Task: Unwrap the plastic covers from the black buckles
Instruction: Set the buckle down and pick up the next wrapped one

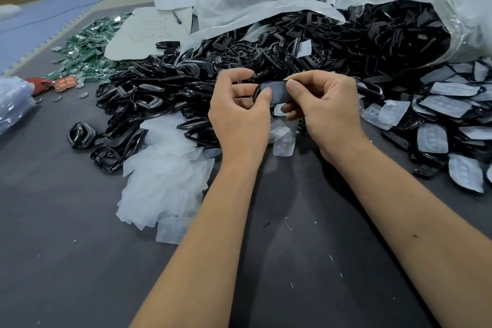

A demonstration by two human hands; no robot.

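Both hands' fingers [267, 93] around one buckle [273, 90], lengthwise left-right.

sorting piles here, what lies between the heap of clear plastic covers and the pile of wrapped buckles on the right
In the head view, both hands, left hand and right hand, holding a black buckle, plus a few loose covers on the grey table.

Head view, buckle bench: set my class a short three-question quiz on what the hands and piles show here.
1. True or false: both hands hold one buckle above the table.
2. The heap of removed clear covers lies on which side of the left hand? A) its left B) its right
3. Fill in: the still-wrapped buckles lie to the ____ of the right hand.

Key: 1 true; 2 A; 3 right.
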